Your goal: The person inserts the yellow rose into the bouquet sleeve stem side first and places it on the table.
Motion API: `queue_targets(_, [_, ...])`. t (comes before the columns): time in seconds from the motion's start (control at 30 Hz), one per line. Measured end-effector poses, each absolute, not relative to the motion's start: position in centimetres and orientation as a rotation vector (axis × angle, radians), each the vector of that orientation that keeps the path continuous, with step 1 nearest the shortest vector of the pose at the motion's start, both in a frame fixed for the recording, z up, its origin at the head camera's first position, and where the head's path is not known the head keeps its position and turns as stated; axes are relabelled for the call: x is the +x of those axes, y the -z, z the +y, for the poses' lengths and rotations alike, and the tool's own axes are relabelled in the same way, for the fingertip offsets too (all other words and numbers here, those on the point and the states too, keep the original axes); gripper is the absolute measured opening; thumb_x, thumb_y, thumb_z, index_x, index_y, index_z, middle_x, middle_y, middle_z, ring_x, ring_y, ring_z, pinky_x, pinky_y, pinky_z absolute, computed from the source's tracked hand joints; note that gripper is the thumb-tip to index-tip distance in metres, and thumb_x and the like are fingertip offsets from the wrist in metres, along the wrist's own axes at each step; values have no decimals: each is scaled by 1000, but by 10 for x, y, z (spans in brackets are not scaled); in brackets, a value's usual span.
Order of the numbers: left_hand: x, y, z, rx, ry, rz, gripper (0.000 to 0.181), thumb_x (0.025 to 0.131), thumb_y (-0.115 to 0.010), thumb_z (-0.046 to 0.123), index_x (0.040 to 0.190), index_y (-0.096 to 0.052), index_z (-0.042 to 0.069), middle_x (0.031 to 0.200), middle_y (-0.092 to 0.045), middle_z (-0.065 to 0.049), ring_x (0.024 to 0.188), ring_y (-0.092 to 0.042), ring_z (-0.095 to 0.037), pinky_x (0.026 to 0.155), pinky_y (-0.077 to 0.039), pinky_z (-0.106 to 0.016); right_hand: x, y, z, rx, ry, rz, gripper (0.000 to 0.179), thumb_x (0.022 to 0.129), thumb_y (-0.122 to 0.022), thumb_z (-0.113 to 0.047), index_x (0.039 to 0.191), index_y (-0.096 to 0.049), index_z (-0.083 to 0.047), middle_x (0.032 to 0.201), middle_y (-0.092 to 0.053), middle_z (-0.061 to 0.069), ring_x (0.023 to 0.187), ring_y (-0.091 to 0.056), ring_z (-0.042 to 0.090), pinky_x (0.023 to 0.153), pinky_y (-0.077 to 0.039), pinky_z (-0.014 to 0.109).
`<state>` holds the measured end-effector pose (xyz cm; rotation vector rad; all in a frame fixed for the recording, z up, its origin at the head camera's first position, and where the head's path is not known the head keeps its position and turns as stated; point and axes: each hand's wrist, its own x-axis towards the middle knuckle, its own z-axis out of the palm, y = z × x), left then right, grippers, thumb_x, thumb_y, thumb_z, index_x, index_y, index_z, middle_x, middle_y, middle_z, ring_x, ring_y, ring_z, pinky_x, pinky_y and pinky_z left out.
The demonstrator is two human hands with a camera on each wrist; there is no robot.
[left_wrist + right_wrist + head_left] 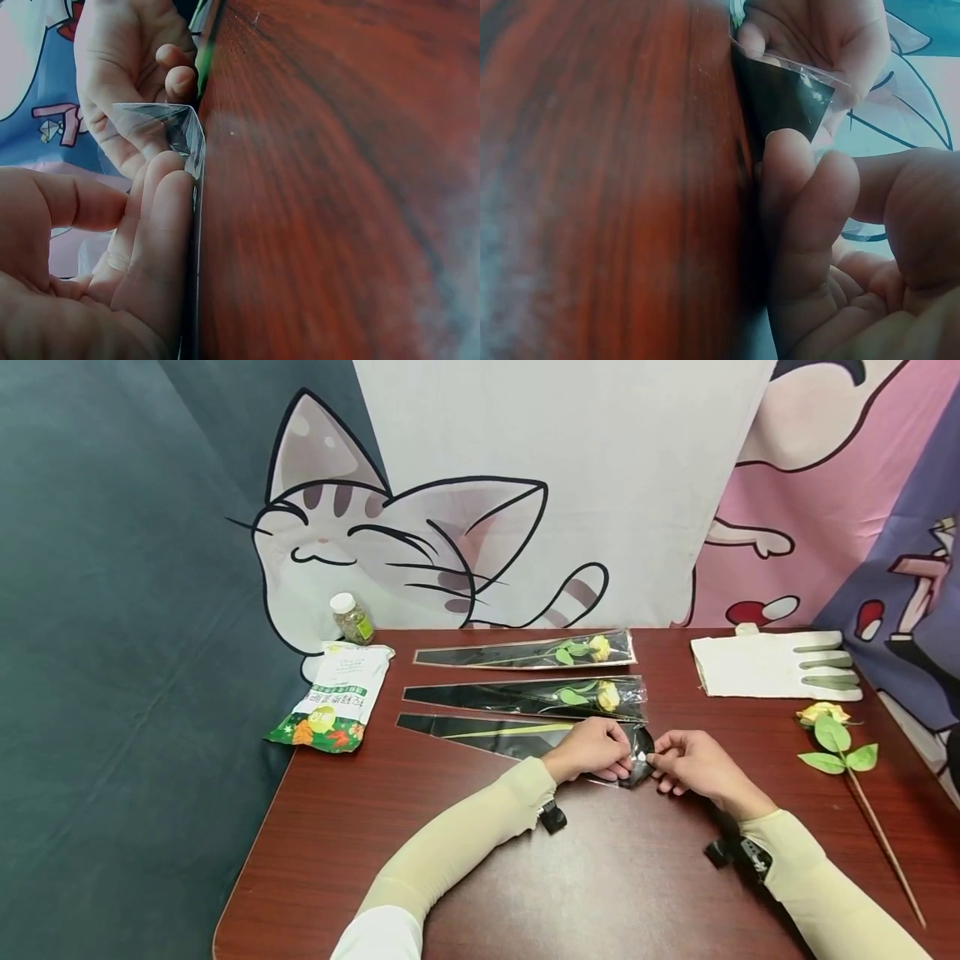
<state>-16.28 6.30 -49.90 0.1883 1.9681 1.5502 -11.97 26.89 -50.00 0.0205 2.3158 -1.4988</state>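
Closest to the person on the table lies a flower sleeve, black behind with clear film in front and a yellow-green strip along its upper edge. My left hand pinches the film near its wide right end. Across from it, my right hand pinches the dark end edge between thumb and fingers. In the left wrist view a clear film corner stands up between the two hands. The hands cover part of the sleeve's wide end, so what lies beneath them is hidden.
Behind are two sleeves, a middle one and a far one, each holding a yellow rose. A loose yellow rose and white gloves lie right. At left are a printed bag and a white-capped jar.
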Motion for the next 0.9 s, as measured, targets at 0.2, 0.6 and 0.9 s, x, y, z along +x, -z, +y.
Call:
queue_targets(0.2, [-166, 503, 59, 195, -1598, 1854, 9, 102, -62, 3, 95, -67, 4, 75, -77, -11, 60, -71, -15, 51, -62, -23, -123, 497, 269, 29, 1454, 2335, 23, 102, -68, -9, 113, -61, 10, 80, -74, 11, 60, -71, 18, 49, -62, 34])
queue_targets(0.6, [-166, 505, 55, 165, -1639, 1752, 11, 102, -67, 3, 99, -76, 6, 78, -78, -11, 62, -72, -16, 53, -64, -25, -116, 496, 272, -11, 1397, 2423, 28, 102, -71, -16, 115, -63, 7, 82, -74, 12, 62, -70, 19, 50, -60, 35])
queue_targets(0.9, [-168, 501, 53, 172, -1626, 1746, 11, 101, -70, 5, 98, -79, 9, 86, -80, -13, 64, -73, -15, 54, -64, -24, -113, 488, 277, -20, 1344, 2504, 30, 101, -74, -23, 113, -66, 3, 79, -75, 11, 62, -69, 20, 50, -58, 34])
